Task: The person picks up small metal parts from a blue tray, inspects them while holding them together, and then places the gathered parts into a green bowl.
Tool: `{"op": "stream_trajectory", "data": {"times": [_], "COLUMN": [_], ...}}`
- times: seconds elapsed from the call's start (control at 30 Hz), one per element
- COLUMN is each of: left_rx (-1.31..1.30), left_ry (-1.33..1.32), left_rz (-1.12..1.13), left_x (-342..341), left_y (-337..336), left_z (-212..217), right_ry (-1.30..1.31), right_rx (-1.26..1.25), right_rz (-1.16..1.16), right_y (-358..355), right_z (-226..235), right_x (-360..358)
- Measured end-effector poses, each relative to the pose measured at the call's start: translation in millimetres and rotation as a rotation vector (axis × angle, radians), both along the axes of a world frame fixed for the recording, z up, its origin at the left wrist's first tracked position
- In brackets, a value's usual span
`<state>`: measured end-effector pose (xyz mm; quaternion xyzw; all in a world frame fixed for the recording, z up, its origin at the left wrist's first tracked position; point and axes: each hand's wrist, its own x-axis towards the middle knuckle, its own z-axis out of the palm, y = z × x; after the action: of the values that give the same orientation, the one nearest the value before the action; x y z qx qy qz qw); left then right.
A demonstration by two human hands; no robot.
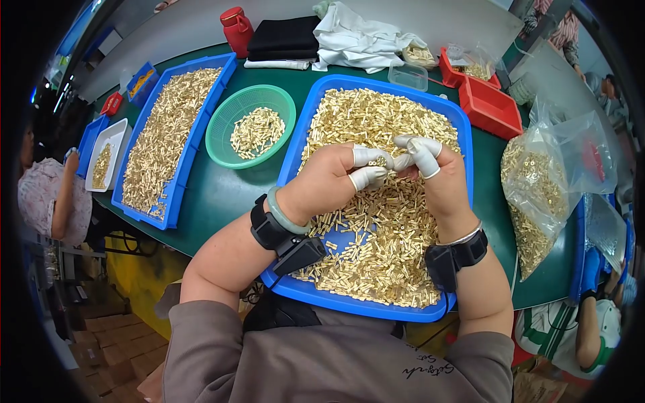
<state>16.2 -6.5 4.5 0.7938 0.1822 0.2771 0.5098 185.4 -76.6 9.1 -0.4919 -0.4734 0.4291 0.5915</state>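
Note:
A large blue tray [463,134] in front of me is filled with several small brass cylindrical parts [376,221]. Both my hands hover over its middle, fingertips covered in white finger cots. My left hand [332,178] pinches a small brass part [381,161] between thumb and forefinger. My right hand [437,178] meets it from the right, its fingertips touching the same part. A green bangle and a black wrist device sit on my left wrist, a black band on my right.
A green round basket [222,144] with brass parts sits left of the tray, a second long blue tray [176,195] of parts beyond it. Red bins [490,107], a clear bag of parts [537,195], a red bottle [236,30] and folded cloths lie around. Other people sit at the left and right.

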Motion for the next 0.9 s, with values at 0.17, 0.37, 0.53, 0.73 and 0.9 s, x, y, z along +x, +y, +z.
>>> {"op": "stream_trajectory", "data": {"times": [0.17, 0.37, 0.53, 0.73, 0.9], "left_rx": [-0.408, -0.501, -0.078, 0.637, 0.886], "left_ry": [-0.039, -0.035, 0.137, 0.439, 0.556], "left_rz": [-0.005, 0.000, -0.034, 0.252, 0.495], "left_x": [0, 0, -7, -47, -82], "left_y": [0, 0, 4, 22, 44], "left_z": [0, 2, 7, 51, 59], "right_ry": [0.014, 0.012, -0.031, -0.030, -0.018], "right_rx": [0.001, -0.010, -0.009, -0.028, -0.025], "right_rz": [0.019, 0.008, 0.018, 0.018, 0.054], "right_y": [1, 0, 0, -2, 2], "right_z": [-1, 1, 0, 2, -3], "right_x": [0, -1, -2, -1, -1]}}
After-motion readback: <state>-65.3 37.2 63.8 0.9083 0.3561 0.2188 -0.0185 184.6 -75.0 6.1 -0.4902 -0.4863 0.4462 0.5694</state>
